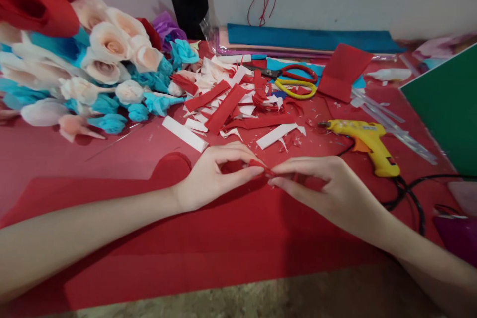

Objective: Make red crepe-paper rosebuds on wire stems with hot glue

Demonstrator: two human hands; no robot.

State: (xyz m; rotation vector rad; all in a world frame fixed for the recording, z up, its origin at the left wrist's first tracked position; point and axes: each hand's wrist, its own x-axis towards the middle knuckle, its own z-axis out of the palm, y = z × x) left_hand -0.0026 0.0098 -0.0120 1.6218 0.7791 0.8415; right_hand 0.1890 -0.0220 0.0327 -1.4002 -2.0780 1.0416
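Observation:
Between my hands, near the middle of the view, is a small red paper piece [257,164]. My left hand [218,174] pinches its left part between thumb and fingers. The fingertips of my right hand [320,179] close on its right end, and the two hands almost touch. Under my wrists lies a large red sheet [223,238], with a rounded red paper piece [171,169] beside my left wrist. Just beyond the fingers are a white paper strip [276,135] and a heap of red and white scraps [227,104].
Paper flowers [112,47] fill the back left. Scissors [296,82] with red and yellow handles lie behind the scraps. A yellow glue gun [365,139] with a black cable rests on the right, near clear sticks [398,129] and a green board [447,104].

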